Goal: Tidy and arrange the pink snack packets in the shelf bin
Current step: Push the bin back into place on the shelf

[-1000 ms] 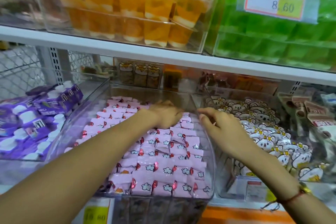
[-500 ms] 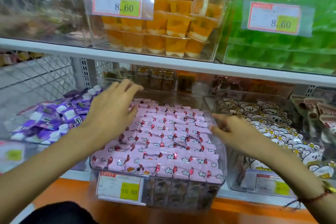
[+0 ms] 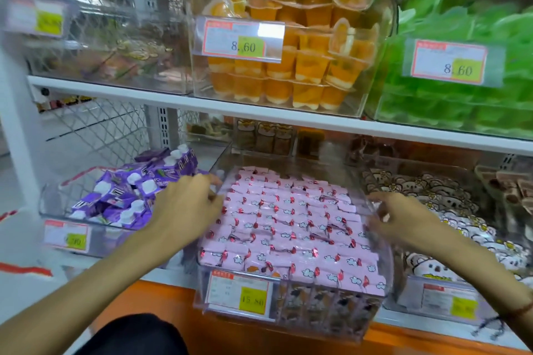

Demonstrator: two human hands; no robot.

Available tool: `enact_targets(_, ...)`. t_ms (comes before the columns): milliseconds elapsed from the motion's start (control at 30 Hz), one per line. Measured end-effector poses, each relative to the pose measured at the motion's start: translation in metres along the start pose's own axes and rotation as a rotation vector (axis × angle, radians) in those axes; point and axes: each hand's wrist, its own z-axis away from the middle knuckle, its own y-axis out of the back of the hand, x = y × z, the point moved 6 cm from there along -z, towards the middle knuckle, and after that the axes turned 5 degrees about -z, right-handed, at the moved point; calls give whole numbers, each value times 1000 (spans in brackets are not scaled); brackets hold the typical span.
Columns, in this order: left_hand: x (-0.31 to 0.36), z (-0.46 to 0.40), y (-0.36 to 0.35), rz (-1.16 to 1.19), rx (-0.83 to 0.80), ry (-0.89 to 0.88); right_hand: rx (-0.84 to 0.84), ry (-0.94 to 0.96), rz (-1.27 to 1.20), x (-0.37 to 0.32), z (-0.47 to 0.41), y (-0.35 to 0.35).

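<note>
Several pink snack packets (image 3: 288,225) with cloud prints lie in neat flat rows and fill a clear plastic bin (image 3: 323,308) on the lower shelf. My left hand (image 3: 184,207) is at the bin's left wall, with fingers and thumb closed on its rim. At the right wall, my right hand (image 3: 403,222) curls its fingers around the rim, partly blurred. Neither hand holds a packet. The bin's front sticks out past the shelf edge.
A bin of purple packets (image 3: 124,196) stands close on the left, and one with white cartoon packets (image 3: 450,210) on the right. The upper shelf board (image 3: 259,109) hangs low over the bins, carrying orange jelly cups (image 3: 288,66) and green packets (image 3: 461,89).
My left hand has slid off the packets to the bin's left rim. My right hand stays at the right wall. The view has pulled back and tilted up.
</note>
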Motion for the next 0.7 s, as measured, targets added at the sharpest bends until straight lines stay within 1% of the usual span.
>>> enact_targets(67,3,-8,-5,-15,-85,14,3,-46,15,1,-5,7)
enact_targets(167,14,-15,-11,-22,-175,-7,-91,-129,54,0,-22,4)
enact_targets(233,14,-17,-13,-22,-148,-7,-165,-169,64,-2,-30,-4)
enact_targets(267,11,-17,-15,5,-129,6,-171,-178,61,-2,-33,-6)
enact_targets(433,3,-19,-15,187,-119,107,-93,-144,6,1,-34,0)
enact_targets(600,6,-38,4,245,-43,105,29,-133,-17,-4,-48,25)
enact_targets(700,11,-49,7,291,-16,89,73,-131,5,-6,-53,25)
